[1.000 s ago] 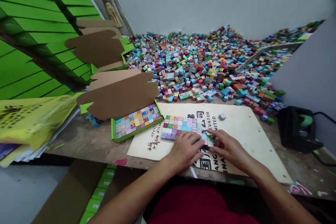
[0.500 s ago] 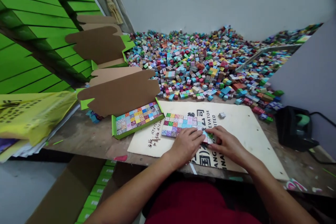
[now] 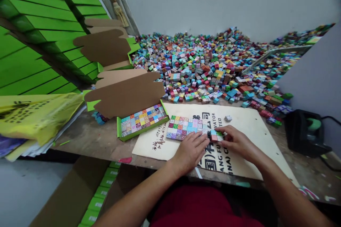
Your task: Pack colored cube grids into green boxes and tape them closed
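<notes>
Patterned paper-covered cubes lie packed in a flat rectangular block [image 3: 183, 125] on the cream board [image 3: 247, 124]. My left hand [image 3: 189, 150] lies palm-down with fingers stretched over the near right edge of this block, touching it. At the block's right end, my right hand [image 3: 237, 144] pinches a small group of cubes [image 3: 216, 136] between thumb and fingers. A narrow gap shows between that group and the block. A single grey patterned cube [image 3: 228, 117] sits apart on the board, beyond my right hand. My fingers hide part of the cubes.
An open green box [image 3: 122, 135] filled with cubes stands left of the board, its brown lid [image 3: 128, 94] raised. A large heap of loose cubes [image 3: 197, 67] spreads along the wall. A black tape dispenser [image 3: 301, 134] is at right; yellow packaging [image 3: 39, 113] at left.
My right hand has shifted right with the small cube group, and a gap now shows beside the block. My left hand stays on the block. The camera view has shifted slightly.
</notes>
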Tool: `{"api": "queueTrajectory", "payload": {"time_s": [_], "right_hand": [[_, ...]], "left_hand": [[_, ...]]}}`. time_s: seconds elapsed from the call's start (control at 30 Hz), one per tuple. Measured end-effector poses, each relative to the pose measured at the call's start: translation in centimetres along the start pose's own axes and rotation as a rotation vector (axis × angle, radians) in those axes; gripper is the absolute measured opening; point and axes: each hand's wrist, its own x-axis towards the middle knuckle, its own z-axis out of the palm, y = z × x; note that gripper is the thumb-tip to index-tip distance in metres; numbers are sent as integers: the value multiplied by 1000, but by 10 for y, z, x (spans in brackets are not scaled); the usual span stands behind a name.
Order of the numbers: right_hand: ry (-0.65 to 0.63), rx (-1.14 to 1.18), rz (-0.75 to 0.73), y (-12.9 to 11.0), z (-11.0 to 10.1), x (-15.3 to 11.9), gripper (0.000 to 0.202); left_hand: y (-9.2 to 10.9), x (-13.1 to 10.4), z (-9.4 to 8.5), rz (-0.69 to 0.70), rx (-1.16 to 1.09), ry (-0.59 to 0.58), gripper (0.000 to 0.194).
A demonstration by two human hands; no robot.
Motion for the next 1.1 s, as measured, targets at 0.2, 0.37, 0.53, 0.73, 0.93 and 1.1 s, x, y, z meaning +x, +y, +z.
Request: {"api": "queueTrajectory", "payload": {"time_s": [0.2,0.37,0.53,0.73,0.93,1.1], "right_hand": [[42,-225,-30,-19,21,-13,36],[39,-223,-36,-23,23,-16,38],[0,-141,-24,-21,17,-15,51],[-63,58,19,0,12,-17,59],[-61,74,-10,0,9,-21,50],[-40,109,-18,-5,7,-21,45]], "left_hand": [[1,-4,-3,8,-20,53,32],[14,-10,-4,-1,4,51,33],[32,-19,-2,137,-103,-2,27],[38,-22,-1,177,-144,-55,26],[37,-22,2,170,-154,-26,24],[36,-21,1,157,-183,-8,23]]}}
